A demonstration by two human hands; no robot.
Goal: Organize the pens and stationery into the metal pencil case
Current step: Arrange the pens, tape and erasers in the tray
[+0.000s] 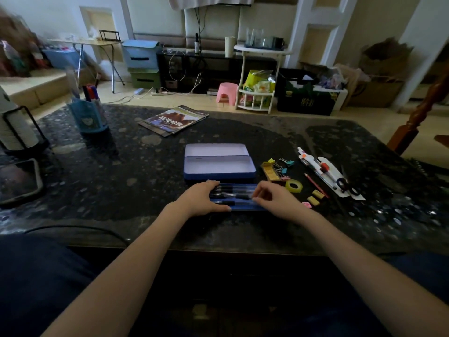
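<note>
The blue metal pencil case (218,166) lies open at the table's middle, lid tipped back, its inside bare. In front of it sits a blue inner tray (245,207) holding several dark pens (233,196). My left hand (201,198) grips the tray's left end, thumb along the front edge. My right hand (274,195) pinches the end of one pen in the tray. To the right lie a yellow box (269,171), binder clips (283,166), a tape roll (294,186), a red pencil (315,184), erasers (315,197), packaged pens (320,166) and scissors (347,186).
A blue pen holder (88,115) with markers stands at the far left. A magazine (173,120) lies behind the case. A phone (19,181) and a paper roll on a black rack (17,130) sit at the left edge.
</note>
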